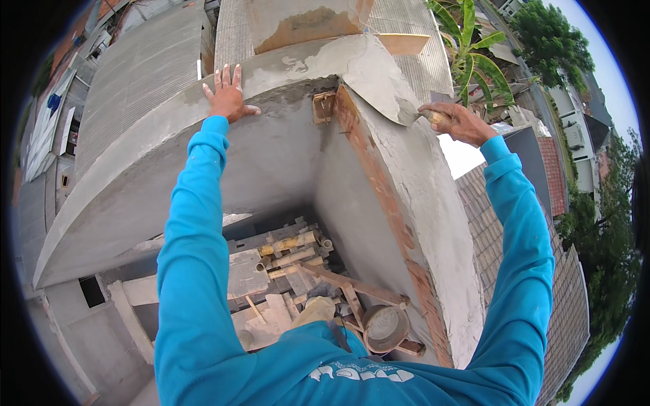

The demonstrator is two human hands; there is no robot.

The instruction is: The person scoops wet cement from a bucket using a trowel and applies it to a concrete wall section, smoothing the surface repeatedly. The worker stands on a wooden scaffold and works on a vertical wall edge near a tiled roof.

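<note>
My left hand (229, 95) rests on the top of the grey plastered wall (145, 142), fingers spread and smeared with mortar, holding nothing. At the right, my right hand (460, 123) is closed around the wooden handle of a trowel (408, 112). The trowel's grey blade lies against the wet mortar (376, 71) at the corner where two walls meet; blade and mortar are hard to tell apart. A worn wooden board (379, 169) runs along the inner edge of the right-hand wall (440, 223). Just inside the corner sits a small wooden block (323, 107).
Far below, inside the walls, bamboo poles (291, 242) and planks form a platform. A bucket (384, 328) with grey contents stands there near a wooden brace (352, 283). Outside lie corrugated roofs (142, 81), a tiled roof (548, 271) and a banana plant (470, 51).
</note>
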